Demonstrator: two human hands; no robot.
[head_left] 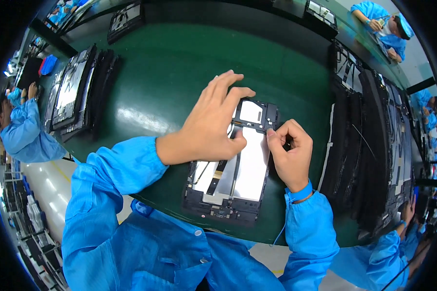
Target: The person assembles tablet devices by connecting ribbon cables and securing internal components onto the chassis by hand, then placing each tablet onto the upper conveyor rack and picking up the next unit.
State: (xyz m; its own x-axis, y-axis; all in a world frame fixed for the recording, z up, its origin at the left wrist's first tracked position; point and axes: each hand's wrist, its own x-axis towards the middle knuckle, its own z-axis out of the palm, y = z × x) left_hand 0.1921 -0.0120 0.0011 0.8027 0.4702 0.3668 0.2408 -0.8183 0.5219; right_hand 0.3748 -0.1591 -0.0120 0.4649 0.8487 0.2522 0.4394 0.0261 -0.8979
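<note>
An opened tablet [253, 167] lies in front of me, its black frame around bright silver panels and thin dark cables. My left hand [206, 123] reaches across its upper left side, fingers apart and thumb over the silver area. Against the upper right edge of the tablet, my right hand [292, 150] is closed in a pinch, thumb tip by the black strip. Whatever sits between those fingertips is too small to make out. A blue wrist band [298, 192] circles my right wrist.
The tablet rests on a green work table [150, 92]. Stacks of similar tablet parts stand at the left [75, 89] and right [359, 145]. Single units lie at the far left [125, 20] and far right [321, 12]. People in blue work clothes [26, 128] sit nearby.
</note>
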